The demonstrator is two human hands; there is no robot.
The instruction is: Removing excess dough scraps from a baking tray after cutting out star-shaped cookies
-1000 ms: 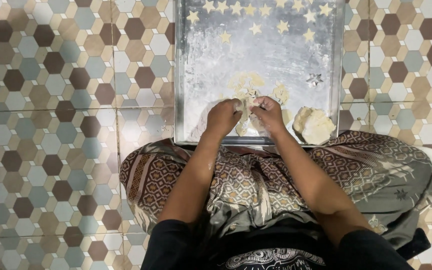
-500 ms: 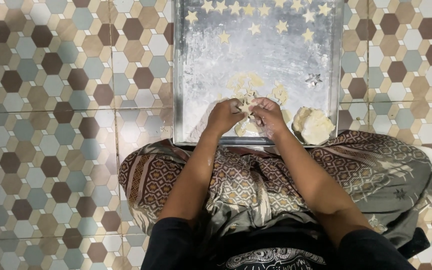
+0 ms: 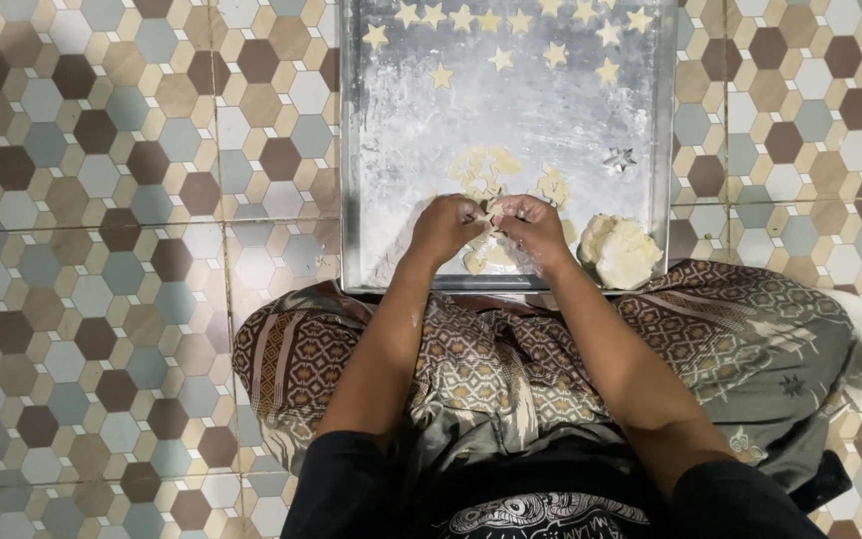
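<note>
On the floured metal baking tray [image 3: 391, 150], set on hexagon-tiled floor [image 3: 102, 250], about a dozen pale star-shaped dough cut-outs [image 3: 496, 22] already sit in rows along the far edge, so a good share of the cutting looks done. Much remains: a rough, soft lump of dough [image 3: 619, 250] lies at the tray's near right corner, and thin ragged dough scraps [image 3: 486, 170] lie mid-tray. Both hands meet over the near middle; the left hand [image 3: 446, 228] and right hand [image 3: 531, 225] pinch a small dough piece [image 3: 492, 214] between curled fingers. A small metal star cutter [image 3: 619, 158] lies untouched nearby. Patterned cloth [image 3: 730, 339] covers the lap.
</note>
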